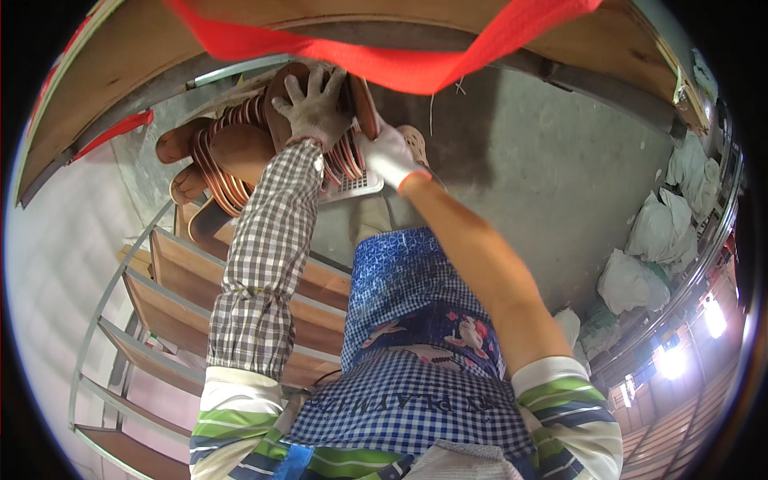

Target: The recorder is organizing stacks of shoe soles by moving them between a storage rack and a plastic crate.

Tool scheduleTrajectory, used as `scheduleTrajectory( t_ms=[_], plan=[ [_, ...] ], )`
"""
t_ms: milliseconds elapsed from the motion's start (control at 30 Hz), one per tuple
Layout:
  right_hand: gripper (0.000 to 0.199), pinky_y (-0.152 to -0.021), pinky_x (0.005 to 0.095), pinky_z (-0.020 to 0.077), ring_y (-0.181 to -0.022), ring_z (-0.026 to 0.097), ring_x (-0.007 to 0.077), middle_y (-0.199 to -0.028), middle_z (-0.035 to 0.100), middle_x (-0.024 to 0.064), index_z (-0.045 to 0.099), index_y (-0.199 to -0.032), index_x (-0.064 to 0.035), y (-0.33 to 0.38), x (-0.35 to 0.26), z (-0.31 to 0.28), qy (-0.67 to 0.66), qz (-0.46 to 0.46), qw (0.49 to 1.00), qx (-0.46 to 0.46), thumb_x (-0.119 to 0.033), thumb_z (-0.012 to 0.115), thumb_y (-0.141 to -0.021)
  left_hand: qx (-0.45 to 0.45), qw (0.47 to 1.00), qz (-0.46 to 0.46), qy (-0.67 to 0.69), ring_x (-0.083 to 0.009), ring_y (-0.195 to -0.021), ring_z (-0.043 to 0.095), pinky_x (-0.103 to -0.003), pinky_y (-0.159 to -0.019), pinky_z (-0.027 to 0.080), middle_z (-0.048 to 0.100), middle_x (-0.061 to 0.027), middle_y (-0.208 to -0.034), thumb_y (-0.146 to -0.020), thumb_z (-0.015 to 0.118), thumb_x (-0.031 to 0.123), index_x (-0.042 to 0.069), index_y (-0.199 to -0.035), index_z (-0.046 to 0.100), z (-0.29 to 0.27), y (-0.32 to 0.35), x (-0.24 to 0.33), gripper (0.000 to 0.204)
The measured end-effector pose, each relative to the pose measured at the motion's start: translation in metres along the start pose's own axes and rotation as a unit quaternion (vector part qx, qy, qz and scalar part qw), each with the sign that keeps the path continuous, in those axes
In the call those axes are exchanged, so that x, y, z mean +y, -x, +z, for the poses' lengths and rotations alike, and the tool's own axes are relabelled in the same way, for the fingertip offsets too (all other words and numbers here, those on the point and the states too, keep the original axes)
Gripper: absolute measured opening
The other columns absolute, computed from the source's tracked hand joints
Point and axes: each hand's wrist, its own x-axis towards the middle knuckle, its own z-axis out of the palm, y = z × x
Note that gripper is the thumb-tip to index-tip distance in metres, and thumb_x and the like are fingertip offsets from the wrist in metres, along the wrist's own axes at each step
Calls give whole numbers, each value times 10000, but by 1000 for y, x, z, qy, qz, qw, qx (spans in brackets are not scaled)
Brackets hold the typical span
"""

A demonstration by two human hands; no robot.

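Note:
My left hand [314, 106], in a grey work glove, lies with its fingers spread against brown shoe soles packed in a row. My right hand [390, 154], in a white glove with an orange cuff edge, grips one brown sole [366, 110] standing on edge beside the left hand; some of its fingers are hidden. A white plastic basket [356, 188] with a slotted wall holds more soles beneath my hands. To the left, several stacked soles [240, 152] show brown faces and striped red-and-pale edges.
Wooden boards [104, 96] with red strips [400, 68] hang across the top. Metal-framed shelves [180, 280] stand at lower left. White bags [632, 280] lie along the right side of the grey floor [552, 184]. A patterned shoe [414, 144] shows beside my right hand.

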Motion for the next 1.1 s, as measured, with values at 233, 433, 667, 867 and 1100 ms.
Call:
scheduleTrajectory(
  t_ms=[233, 433, 667, 867, 1100],
  plan=[
    [779, -1103, 409, 461, -1324, 543, 384, -1628, 342, 181, 281, -1615, -135, -11, 4, 26, 130, -71, 989, -3, -234, 605, -914, 11, 999, -27, -30, -504, -1537, 71, -780, -1155, 73, 188, -8, -1689, -953, 568, 469, 394, -1581, 308, 17, -2, -6, 685],
    [752, -1106, 414, 449, -1339, 521, 386, -1584, 414, 172, 340, -1592, -170, -13, 45, 28, 62, -175, 982, 28, -240, 631, -901, 22, 999, -20, -33, -497, -1535, 80, -771, -1159, 81, 191, 35, -1681, -851, 706, 488, 400, -1595, 263, 16, 1, -6, 870],
    [601, -985, 442, 544, -1196, 643, 379, -1294, 669, 186, 479, -1500, -164, -91, 8, 33, 154, -110, 981, 50, -246, 637, -927, 20, 999, -17, -36, -527, -1529, 81, -778, -1151, 32, 210, -7, -1688, -859, 655, 545, 340, -1618, 255, 20, -7, -7, 883],
    [485, -1009, 435, 541, -1194, 655, 366, -1256, 699, 174, 599, -1386, -122, -70, -64, 46, 129, 17, 979, -156, -268, 658, -927, 15, 995, -87, -39, -526, -1530, 88, -751, -1166, 70, 253, -46, -1669, -844, 626, 638, 298, -1600, 313, 36, 32, -60, 886],
    [623, -999, 441, 515, -1189, 638, 400, -1259, 657, 282, 575, -1357, -14, -89, 18, 15, 106, -168, 978, -64, -396, 715, -886, 33, 994, 14, 107, -374, -1457, 384, -405, -1222, 289, 407, -164, -1576, -790, 781, 412, 130, -1552, 384, 14, 11, -24, 904]
  ],
)
